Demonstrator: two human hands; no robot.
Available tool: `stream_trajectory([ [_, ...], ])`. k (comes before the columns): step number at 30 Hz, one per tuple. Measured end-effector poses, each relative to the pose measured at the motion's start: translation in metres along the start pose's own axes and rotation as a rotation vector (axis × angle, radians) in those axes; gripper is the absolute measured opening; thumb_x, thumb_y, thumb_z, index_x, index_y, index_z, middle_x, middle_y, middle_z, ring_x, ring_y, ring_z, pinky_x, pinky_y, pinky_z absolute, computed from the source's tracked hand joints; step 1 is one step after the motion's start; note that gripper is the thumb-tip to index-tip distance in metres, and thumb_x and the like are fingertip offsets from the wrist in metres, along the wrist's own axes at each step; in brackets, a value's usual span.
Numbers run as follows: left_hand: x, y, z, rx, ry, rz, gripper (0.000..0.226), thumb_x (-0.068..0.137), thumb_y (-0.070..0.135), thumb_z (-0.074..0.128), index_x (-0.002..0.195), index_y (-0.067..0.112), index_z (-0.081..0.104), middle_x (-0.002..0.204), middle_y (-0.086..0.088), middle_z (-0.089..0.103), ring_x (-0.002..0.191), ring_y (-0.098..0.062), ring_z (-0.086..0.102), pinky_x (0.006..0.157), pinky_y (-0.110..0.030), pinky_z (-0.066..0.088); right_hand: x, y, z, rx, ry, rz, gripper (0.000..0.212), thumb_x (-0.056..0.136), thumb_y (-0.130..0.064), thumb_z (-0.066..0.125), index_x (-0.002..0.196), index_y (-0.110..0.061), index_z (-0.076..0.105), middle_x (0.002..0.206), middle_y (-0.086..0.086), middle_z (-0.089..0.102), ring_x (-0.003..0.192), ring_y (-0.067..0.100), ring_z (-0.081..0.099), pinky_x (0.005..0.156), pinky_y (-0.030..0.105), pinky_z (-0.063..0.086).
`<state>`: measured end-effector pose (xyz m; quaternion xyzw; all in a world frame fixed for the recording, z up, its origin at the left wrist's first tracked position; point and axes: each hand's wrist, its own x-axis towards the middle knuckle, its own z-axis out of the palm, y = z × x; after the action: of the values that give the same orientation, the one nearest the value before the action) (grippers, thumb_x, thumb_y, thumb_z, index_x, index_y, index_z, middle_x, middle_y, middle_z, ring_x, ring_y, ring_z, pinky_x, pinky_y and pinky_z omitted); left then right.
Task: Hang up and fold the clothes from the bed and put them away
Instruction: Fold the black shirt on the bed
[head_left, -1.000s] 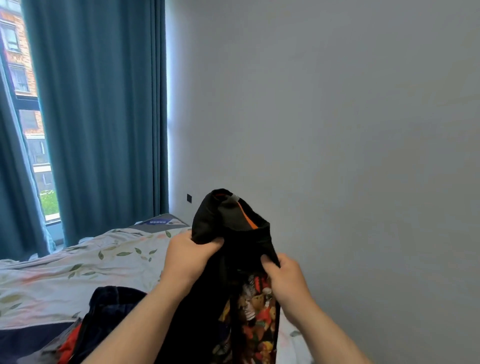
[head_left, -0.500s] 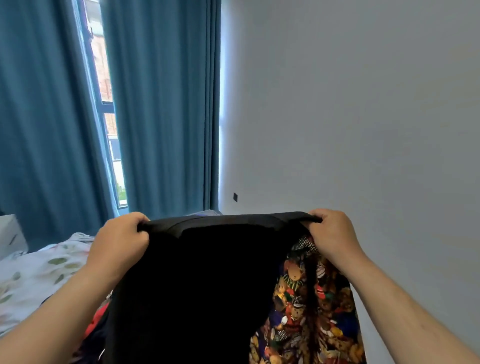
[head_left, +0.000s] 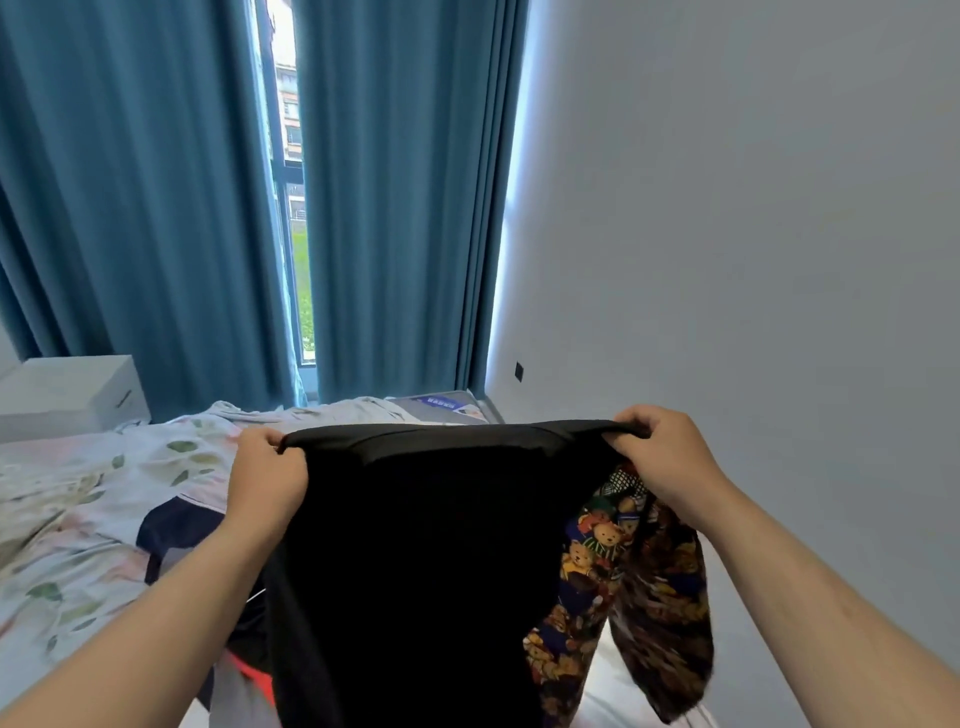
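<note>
Left fingers (head_left: 260, 441) curled, pinching one top corner of the black garment (head_left: 426, 545). Right fingers (head_left: 631, 423) curled the same way on the opposite corner. Left hand (head_left: 267, 475) and right hand (head_left: 662, 457) are well apart, and the top edge is stretched taut between them. I hold the garment up over the bed (head_left: 78, 519), its body hanging down. Teddy-bear print fabric (head_left: 597, 551) hangs under my right hand; cannot tell if it is the same garment. On the leaf-print bedding there is a navy piece (head_left: 176, 525), and a red-orange one (head_left: 249, 675) lower down. Beyond are a white box (head_left: 67, 389), teal curtains (head_left: 130, 208) and a grey wall (head_left: 727, 208).
</note>
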<state>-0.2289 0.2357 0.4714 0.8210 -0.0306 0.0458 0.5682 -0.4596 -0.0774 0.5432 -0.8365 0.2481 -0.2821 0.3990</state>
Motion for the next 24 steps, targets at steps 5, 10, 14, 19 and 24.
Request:
stream_trajectory([
  [5,0.013,0.026,-0.011,0.138,-0.171,0.277,0.019,0.089,0.029,0.063,0.082,0.022,0.047,0.074,0.0,0.057,0.067,-0.017,0.052,0.058,-0.032,0.036,0.013,0.007,-0.022,0.178,-0.046,0.07,0.015,0.09,-0.001,0.067,0.084,-0.015,0.071,0.076,-0.002,0.073,0.07,0.009,0.069,0.06,0.017,0.05],
  [10,0.015,0.072,-0.038,0.198,-0.251,0.464,0.025,0.089,0.025,0.07,0.071,0.014,0.057,0.059,0.004,0.051,0.053,-0.01,0.044,0.057,-0.032,0.036,0.026,0.007,-0.053,0.334,-0.196,0.163,0.006,0.086,-0.005,0.072,0.091,-0.006,0.073,0.085,0.015,0.074,0.071,0.024,0.072,0.059,0.028,0.056],
  [14,0.001,0.104,-0.052,0.275,-0.235,0.517,0.033,0.097,0.026,0.062,0.065,0.013,0.061,0.051,0.009,0.05,0.045,-0.003,0.043,0.048,-0.021,0.036,0.039,0.006,-0.08,0.379,-0.27,0.144,0.038,0.073,-0.025,0.077,0.101,0.001,0.073,0.094,0.023,0.075,0.08,0.034,0.073,0.063,0.034,0.06],
  [19,-0.029,0.129,-0.04,0.327,-0.122,0.487,0.04,0.098,0.031,0.058,0.064,0.01,0.056,0.048,0.009,0.045,0.044,-0.006,0.041,0.051,-0.029,0.034,0.056,0.011,-0.113,0.398,-0.371,0.041,0.036,0.075,-0.034,0.076,0.095,-0.004,0.077,0.096,0.026,0.074,0.082,0.037,0.074,0.062,0.034,0.059],
  [24,-0.076,0.147,-0.009,0.337,0.067,0.487,0.033,0.097,0.029,0.061,0.072,0.009,0.067,0.066,-0.01,0.063,0.064,-0.023,0.058,0.062,-0.033,0.044,0.077,0.029,-0.146,0.317,-0.529,-0.001,0.04,0.073,-0.04,0.076,0.093,-0.005,0.077,0.096,0.025,0.074,0.084,0.038,0.074,0.064,0.035,0.06],
])
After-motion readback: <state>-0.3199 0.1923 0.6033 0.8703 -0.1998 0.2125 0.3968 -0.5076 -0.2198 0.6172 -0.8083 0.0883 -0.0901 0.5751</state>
